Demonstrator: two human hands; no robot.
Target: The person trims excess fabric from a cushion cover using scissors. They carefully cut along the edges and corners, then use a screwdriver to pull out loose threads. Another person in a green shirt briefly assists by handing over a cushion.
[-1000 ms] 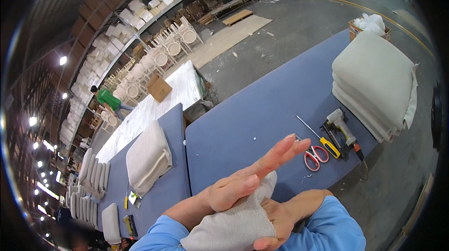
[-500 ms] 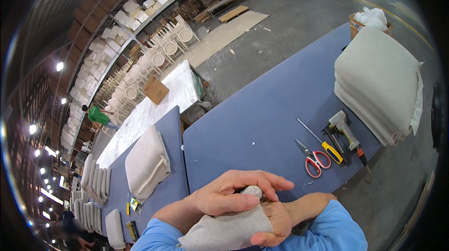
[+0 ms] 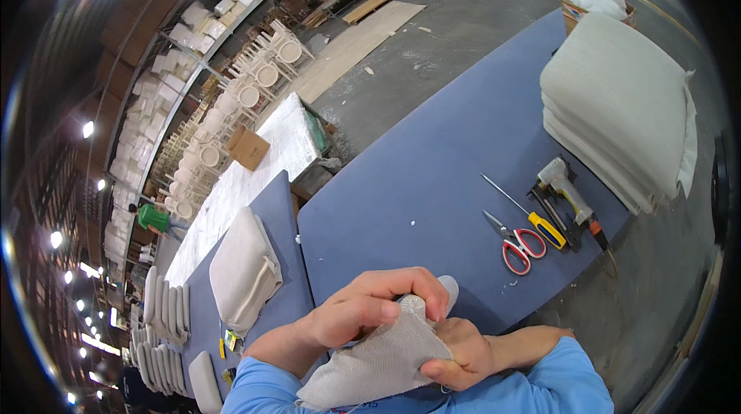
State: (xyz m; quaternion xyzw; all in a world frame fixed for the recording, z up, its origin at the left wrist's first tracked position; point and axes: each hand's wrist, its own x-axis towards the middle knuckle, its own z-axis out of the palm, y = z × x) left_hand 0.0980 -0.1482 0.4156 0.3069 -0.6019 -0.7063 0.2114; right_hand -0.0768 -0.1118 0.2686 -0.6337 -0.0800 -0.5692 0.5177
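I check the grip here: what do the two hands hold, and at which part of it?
Both hold a grey cloth. The left hand grips over its upper end; the right hand holds the same end from the side and below.

Coarse woven grey cloth (image 3: 378, 364); matt blue table covering (image 3: 432, 182), probably felt; glossy red-handled metal scissors (image 3: 513, 243).

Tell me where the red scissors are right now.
In the head view the scissors lie on the blue table, right of the hands, beside the yellow screwdriver and near the cushion stack.
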